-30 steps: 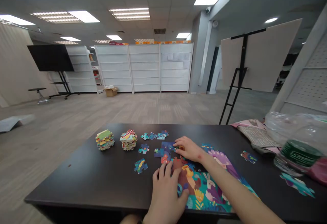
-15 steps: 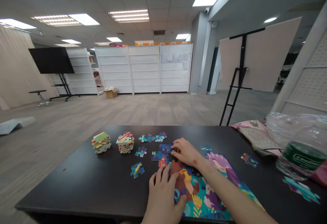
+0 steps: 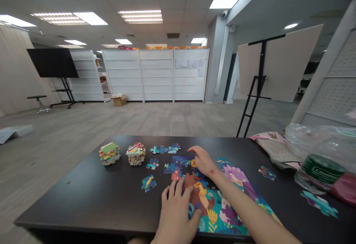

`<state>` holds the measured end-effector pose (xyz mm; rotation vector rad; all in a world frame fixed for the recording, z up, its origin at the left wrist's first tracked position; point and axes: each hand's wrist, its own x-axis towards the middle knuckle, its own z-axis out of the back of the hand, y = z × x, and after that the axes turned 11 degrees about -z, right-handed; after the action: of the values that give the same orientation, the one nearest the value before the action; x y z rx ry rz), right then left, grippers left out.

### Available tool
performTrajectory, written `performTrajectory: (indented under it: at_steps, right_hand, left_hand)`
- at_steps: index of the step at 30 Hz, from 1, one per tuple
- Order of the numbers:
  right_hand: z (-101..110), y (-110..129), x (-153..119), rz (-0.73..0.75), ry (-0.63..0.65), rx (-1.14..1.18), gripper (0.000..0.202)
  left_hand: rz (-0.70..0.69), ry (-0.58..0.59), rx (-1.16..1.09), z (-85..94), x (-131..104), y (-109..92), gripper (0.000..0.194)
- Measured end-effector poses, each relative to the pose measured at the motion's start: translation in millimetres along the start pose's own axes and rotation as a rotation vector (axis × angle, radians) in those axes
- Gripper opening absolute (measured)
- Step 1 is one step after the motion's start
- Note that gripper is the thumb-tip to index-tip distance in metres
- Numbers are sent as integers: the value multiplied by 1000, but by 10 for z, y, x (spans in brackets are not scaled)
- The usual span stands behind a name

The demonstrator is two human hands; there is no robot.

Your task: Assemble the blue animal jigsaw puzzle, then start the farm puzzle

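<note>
A partly joined jigsaw puzzle [image 3: 205, 199], with teal, purple and brown pictures, lies near the front edge of the black table. My left hand [image 3: 176, 208] rests with spread fingers on its left side, fingertips by a red piece. Over the upper part of the puzzle is my right hand [image 3: 204, 162], its index finger stretched out to the left and the other fingers bent beneath. No piece shows in its grasp. Dark blue joined pieces [image 3: 179, 160] sit just left of that hand. Loose jigsaw pieces [image 3: 148, 183] lie further left, several of them blue.
Two stacks of puzzle pieces [image 3: 109, 153] [image 3: 135, 154] stand at the table's left. On the right are a loose piece [image 3: 267, 172], a teal piece [image 3: 319, 203], a patterned cloth bag [image 3: 275, 149] and a clear bottle with a green label [image 3: 321, 170]. An easel [image 3: 260, 77] stands beyond.
My right hand has lifted slightly away from the dark blue pieces, its index finger now extended, uncovering pieces beneath. My left hand stays on the puzzle. The view has shifted a little.
</note>
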<state>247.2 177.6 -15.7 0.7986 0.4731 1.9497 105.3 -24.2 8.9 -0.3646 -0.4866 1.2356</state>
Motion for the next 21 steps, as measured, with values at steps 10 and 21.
performTrajectory:
  at_steps: [10,21]
  right_hand:
    - [57,-88,46,-74,-91,89,40]
    - [74,-20,51,-46,-143,116,36]
  left_hand:
    - [-52,-202,118,637,448,687,46]
    - [-301,64,35,815,865,1070,30]
